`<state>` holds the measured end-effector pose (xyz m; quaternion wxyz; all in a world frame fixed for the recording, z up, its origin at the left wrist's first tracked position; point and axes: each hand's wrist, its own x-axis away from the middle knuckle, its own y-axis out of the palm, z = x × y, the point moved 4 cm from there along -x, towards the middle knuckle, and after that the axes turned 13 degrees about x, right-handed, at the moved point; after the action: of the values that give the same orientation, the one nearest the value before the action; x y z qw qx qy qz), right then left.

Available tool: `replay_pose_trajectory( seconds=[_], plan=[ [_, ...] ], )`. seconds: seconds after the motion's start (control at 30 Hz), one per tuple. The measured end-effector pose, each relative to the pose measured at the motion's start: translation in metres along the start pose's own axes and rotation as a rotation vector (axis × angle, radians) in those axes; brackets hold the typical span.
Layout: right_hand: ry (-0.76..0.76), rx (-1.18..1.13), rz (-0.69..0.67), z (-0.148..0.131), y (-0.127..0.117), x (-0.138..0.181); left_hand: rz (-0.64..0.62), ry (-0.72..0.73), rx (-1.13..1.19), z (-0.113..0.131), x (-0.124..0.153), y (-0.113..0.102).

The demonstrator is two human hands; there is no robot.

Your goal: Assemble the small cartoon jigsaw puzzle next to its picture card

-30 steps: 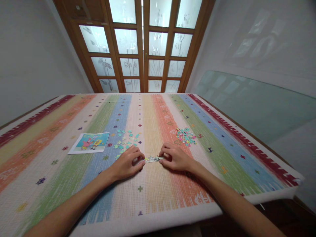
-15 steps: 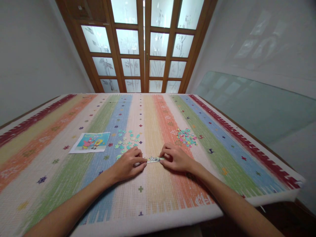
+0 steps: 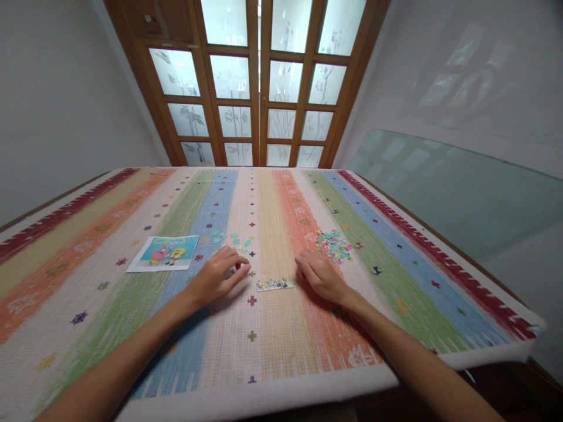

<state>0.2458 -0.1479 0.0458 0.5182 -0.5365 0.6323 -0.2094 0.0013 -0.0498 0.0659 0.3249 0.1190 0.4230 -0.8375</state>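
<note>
The left hand [image 3: 215, 275] rests on the striped cloth with its fingers curled down over the near edge of the scattered teal pieces [image 3: 231, 240]. Whether the fingertips pinch a piece cannot be told, since the fingers hide what lies under them. The right hand [image 3: 321, 275] lies loose and half-spread on the orange stripe, holding nothing. Its fingers point toward the heap of mixed-colour pieces [image 3: 333, 244] but are apart from it.

Between the two hands, touched by neither, a short joined strip of puzzle pieces [image 3: 275, 285] lies flat on the desk [image 3: 272, 351], just beside the right hand and near the left. The step in hand looks like a search for the piece that goes on the strip — the left hand is at the loose ones while the strip waits.

Picking up a piece this small and flat would call for a fine fingertip pinch, and the strip would need steadying when a piece is pressed on. Further left lies the cartoon reference picture [image 3: 163, 253], well apart from the strip. Beyond the desk stand frosted glass doors [image 3: 259, 88].
</note>
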Motion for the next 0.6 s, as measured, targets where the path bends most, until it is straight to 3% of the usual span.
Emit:
replay_pose_trajectory(
  seconds=[0.13,0.27,0.43,0.6],
  plan=[
    [0.063,-0.026,0.061,0.005,0.0,0.002,0.18,-0.132,-0.143,-0.026,0.0,-0.032],
    [0.114,-0.042,0.092,0.007,0.0,0.003,0.251,-0.239,-0.231,-0.053,0.003,-0.052],
    [0.155,-0.164,0.054,0.011,0.005,0.005,0.16,-0.259,-0.235,-0.071,0.006,-0.054],
    [0.076,-0.167,0.08,0.01,0.005,0.005,0.055,-0.258,-0.242,-0.081,0.007,-0.041]
  ],
)
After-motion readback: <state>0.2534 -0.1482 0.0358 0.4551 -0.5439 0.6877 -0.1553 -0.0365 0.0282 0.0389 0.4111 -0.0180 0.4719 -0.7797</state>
